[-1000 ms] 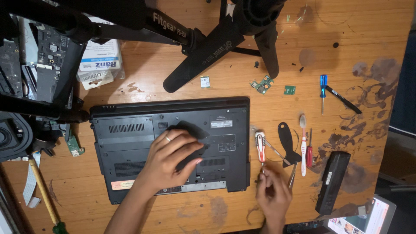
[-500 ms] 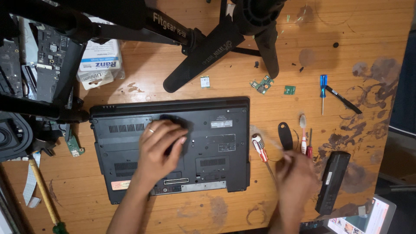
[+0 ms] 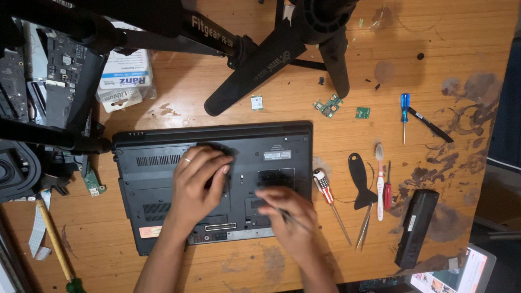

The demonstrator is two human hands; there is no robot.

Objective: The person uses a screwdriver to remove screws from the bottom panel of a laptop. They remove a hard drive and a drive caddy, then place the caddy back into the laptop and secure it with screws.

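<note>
On overturned black laptop [image 3: 163, 163] at wooden table's [image 3: 461, 43] middle: left hand [image 3: 198, 182] flat, fingers spread, gripping nothing; right hand [image 3: 287, 214] blurred, closed around thin tool [image 3: 290, 218] beside striped screwdriver [image 3: 324, 187].

A black tripod [image 3: 282, 49] stands over the far side of the wooden table [image 3: 467, 32]. Right of centre lie a striped-handled screwdriver [image 3: 325, 187], a black plastic pry tool [image 3: 360, 182], a toothbrush [image 3: 379, 179], a blue screwdriver [image 3: 405, 111] and a black battery pack [image 3: 417, 228]. Small green circuit boards [image 3: 329, 106] lie near the tripod's legs.
</note>
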